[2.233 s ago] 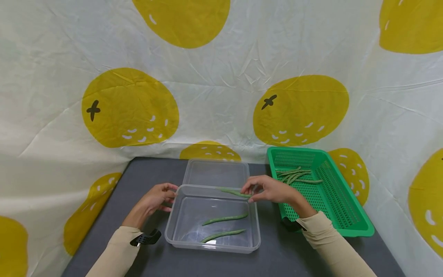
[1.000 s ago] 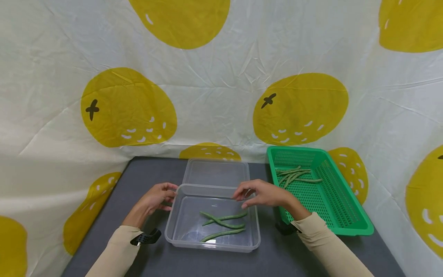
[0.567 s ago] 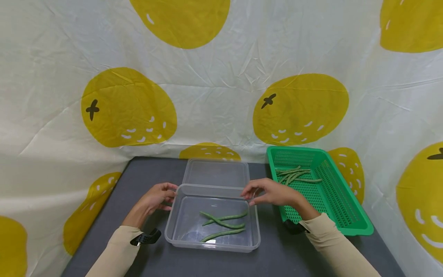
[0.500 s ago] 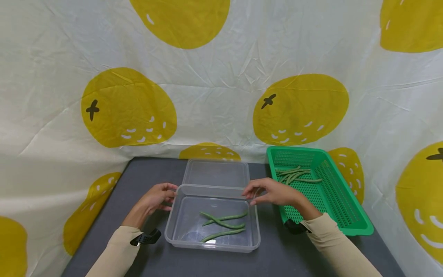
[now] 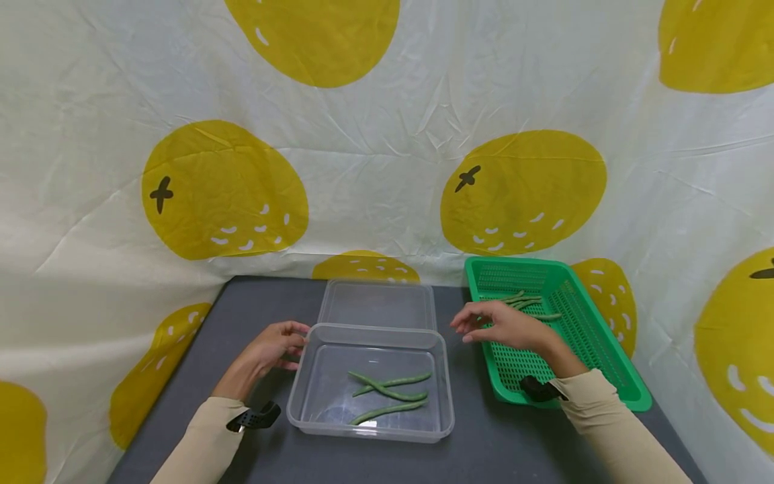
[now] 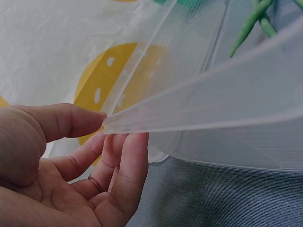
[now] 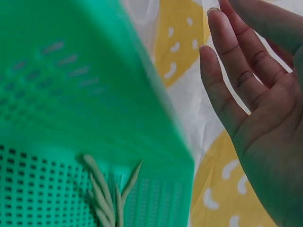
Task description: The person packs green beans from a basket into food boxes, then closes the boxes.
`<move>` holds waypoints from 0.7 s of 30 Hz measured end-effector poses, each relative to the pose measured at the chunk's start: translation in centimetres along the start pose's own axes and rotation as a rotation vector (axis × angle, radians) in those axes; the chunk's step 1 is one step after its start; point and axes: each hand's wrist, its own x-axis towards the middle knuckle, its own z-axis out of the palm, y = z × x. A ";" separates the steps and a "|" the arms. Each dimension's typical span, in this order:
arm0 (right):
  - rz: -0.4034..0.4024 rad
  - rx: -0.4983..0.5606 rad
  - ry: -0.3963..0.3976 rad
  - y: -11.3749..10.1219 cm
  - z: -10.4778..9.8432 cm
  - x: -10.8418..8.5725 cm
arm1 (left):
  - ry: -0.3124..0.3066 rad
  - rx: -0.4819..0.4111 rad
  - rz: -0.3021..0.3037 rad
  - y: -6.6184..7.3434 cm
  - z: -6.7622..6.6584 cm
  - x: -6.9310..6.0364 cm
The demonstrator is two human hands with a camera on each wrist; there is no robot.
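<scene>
My left hand (image 5: 272,351) pinches the far left corner of a clear plastic container (image 5: 371,430); in the left wrist view the thumb lies above the rim and the fingers below. Inside the container, green beans (image 5: 392,408) lie on the bottom, two of them crossed and one apart in front. My right hand (image 5: 504,326) holds nothing and hovers over the left edge of a green basket (image 5: 605,336). Its fingers are loosely spread in the right wrist view. More green beans (image 7: 102,194) lie in the basket, partly hidden by the right hand in the head view.
A clear flat lid (image 5: 377,302) lies on the dark table (image 5: 272,302) behind the container. A white cloth (image 5: 375,188) with yellow fruit prints hangs along the table's back.
My right hand let a green bean drop into the container, where it crosses another. It has since moved right, off the container and over the basket. The left hand has stayed put.
</scene>
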 end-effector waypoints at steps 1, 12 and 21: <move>0.010 -0.003 0.011 0.2 -0.2 -0.2 | 0.002 -0.001 0.001 0.0 0.0 0.0; 0.054 0.017 0.100 3.8 -2.2 -1.9 | 0.006 -0.005 0.008 -0.4 0.1 -0.1; 0.067 0.061 0.150 6.4 -3.5 -3.1 | -0.001 -0.011 0.023 -0.7 0.2 0.1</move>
